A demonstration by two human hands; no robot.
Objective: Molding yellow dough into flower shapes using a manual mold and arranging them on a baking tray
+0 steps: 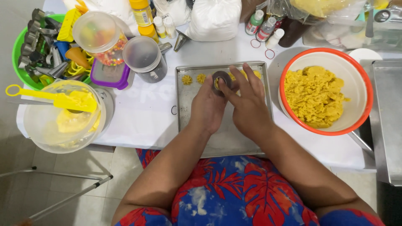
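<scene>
At your right stands a white bowl with an orange rim (284,71), heaped with crumbly yellow dough (314,96). At your left, a clear bowl (37,134) holds a yellow spatula (63,98). Beyond it, a green basket (16,50) holds metal cutters (37,37). You'll see small bottles (264,27) lined along the far edge.

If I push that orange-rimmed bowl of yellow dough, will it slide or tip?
The orange-rimmed bowl is wide and low, so it probably slides rather than tips. The yellow dough fills much of it, so it is likely heavy and slow to move.
</scene>
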